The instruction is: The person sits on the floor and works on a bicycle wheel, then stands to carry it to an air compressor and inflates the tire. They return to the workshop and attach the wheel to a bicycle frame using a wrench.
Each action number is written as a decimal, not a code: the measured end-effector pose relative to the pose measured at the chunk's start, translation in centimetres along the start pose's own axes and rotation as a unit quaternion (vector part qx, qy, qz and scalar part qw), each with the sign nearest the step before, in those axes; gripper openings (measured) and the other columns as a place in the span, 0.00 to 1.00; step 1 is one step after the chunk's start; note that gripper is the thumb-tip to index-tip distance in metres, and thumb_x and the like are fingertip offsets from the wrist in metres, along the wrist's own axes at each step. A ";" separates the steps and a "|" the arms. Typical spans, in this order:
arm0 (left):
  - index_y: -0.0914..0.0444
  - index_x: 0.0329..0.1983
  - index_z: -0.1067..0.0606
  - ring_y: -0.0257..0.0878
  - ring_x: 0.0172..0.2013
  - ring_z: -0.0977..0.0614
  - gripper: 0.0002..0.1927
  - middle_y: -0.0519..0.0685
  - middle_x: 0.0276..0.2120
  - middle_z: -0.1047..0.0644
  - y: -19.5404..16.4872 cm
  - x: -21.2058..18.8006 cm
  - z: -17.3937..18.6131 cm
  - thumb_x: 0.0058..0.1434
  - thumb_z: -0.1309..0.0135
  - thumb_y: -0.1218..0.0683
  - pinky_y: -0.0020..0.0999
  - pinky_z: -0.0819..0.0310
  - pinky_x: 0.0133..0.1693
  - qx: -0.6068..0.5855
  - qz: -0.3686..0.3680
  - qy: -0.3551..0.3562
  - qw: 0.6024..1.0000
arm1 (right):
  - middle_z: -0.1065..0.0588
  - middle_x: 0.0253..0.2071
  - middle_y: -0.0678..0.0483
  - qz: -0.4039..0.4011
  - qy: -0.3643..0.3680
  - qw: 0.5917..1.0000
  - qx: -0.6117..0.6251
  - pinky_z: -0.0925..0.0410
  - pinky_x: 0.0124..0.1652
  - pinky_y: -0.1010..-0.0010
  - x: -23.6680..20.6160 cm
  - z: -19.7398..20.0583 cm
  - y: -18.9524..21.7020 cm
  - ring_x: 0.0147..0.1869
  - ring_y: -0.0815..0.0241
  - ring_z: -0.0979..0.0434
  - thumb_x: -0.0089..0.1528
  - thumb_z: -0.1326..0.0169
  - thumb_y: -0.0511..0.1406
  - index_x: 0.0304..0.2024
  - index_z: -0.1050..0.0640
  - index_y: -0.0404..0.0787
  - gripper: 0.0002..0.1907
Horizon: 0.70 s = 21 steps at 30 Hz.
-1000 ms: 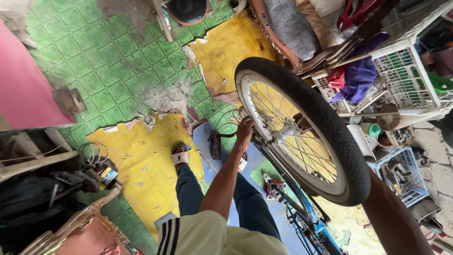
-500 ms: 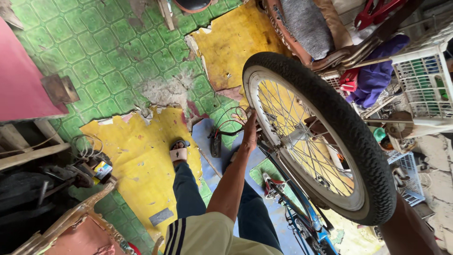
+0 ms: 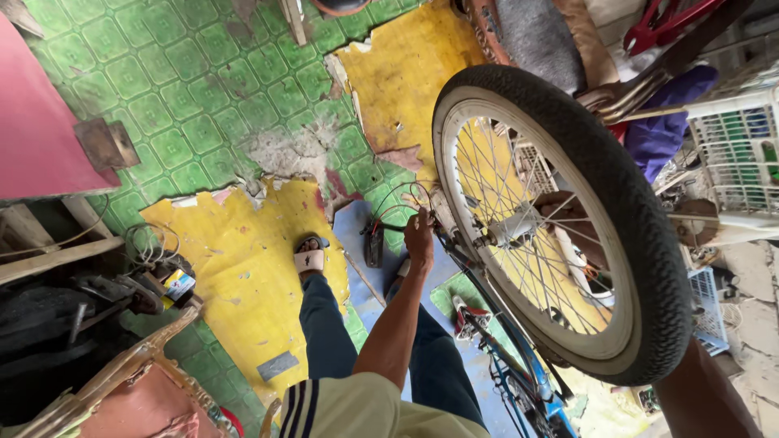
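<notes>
Two hands are seen at work on a bicycle wheel in the single head view, which looks steeply down over the person's own body. The wheel, with a black tyre, a pale rim and thin spokes, is held upright and fills the right half of the frame, above the floor. The left hand is closed around the dark frame tube just beside the rim's left edge, the forearm stretched up from a yellow, stripe-cuffed sleeve. The right hand is placed behind the spokes beside the metal hub; it is partly screened by the spokes, and whether it is clenched or released cannot be told. A blue bicycle frame is seen below the wheel, running toward the bottom edge. Dark blue trousers and a sandalled foot are planted on a torn yellow floor covering, under which green patterned tiles are exposed. Loose cable is coiled just left of the left hand. White plastic baskets and purple cloth are stacked at the right edge, well apart from the hands. A pink panel is fixed at the left edge.
</notes>
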<state>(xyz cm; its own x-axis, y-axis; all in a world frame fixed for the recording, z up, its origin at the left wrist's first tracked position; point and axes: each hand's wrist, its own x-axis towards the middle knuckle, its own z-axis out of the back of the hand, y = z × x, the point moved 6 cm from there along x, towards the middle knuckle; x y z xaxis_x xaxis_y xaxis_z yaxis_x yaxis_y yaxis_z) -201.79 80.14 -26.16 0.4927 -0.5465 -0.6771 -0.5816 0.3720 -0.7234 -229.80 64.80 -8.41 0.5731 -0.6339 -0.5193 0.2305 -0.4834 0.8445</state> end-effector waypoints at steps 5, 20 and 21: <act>0.64 0.65 0.28 0.45 0.53 0.22 0.33 0.56 0.55 0.23 -2.6 -1.5 -0.4 0.67 0.48 0.36 0.40 0.28 0.52 -0.029 -0.060 0.060 0.996 | 0.23 0.52 0.42 0.002 -0.004 1.000 0.003 0.27 0.51 0.62 -0.4 -0.1 -0.1 0.54 0.52 0.21 0.67 0.52 0.50 0.59 0.23 0.33 0.30; 0.67 0.66 0.32 0.51 0.63 0.27 0.35 0.59 0.61 0.28 -29.0 -10.7 -5.6 0.67 0.45 0.38 0.50 0.37 0.66 0.048 -0.280 0.051 0.957 | 0.23 0.55 0.43 0.067 0.008 0.997 -0.027 0.28 0.54 0.62 2.1 -2.6 3.4 0.57 0.52 0.22 0.66 0.55 0.53 0.61 0.24 0.35 0.33; 0.67 0.64 0.30 0.52 0.61 0.25 0.35 0.59 0.58 0.26 -31.1 -13.3 -6.4 0.66 0.44 0.37 0.52 0.36 0.64 0.063 -0.298 0.089 0.948 | 0.23 0.55 0.43 0.077 0.014 0.996 -0.034 0.28 0.54 0.62 2.6 -3.0 4.2 0.57 0.52 0.22 0.66 0.55 0.54 0.61 0.24 0.35 0.33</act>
<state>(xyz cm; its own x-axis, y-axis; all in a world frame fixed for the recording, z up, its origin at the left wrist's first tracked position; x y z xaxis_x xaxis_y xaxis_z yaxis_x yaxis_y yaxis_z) -194.42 71.07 6.16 0.5861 -0.8018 -0.1165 -0.1468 0.0364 -0.9885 -224.98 62.93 -5.83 0.6269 -0.6805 -0.3793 0.1896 -0.3390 0.9215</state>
